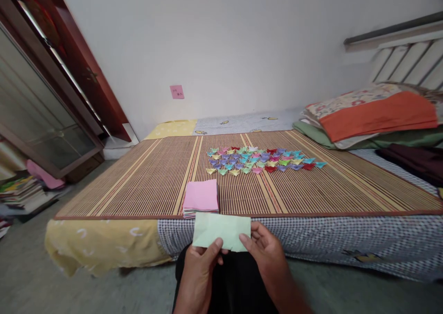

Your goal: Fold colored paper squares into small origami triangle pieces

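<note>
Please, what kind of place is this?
Probably a bedroom in a home. There is a bed with a woven mat on it, folded bedding stacked at one end, and a cabinet by the wall. The left hand and right hand hold a green paper at the bed's edge.

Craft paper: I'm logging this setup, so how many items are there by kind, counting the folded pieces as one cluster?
Green sheet, in left hand and right hand: 1
Pink-topped stack: 1
Cluster of folded pieces: 1
Pink wall note: 1
Total: 4
</note>
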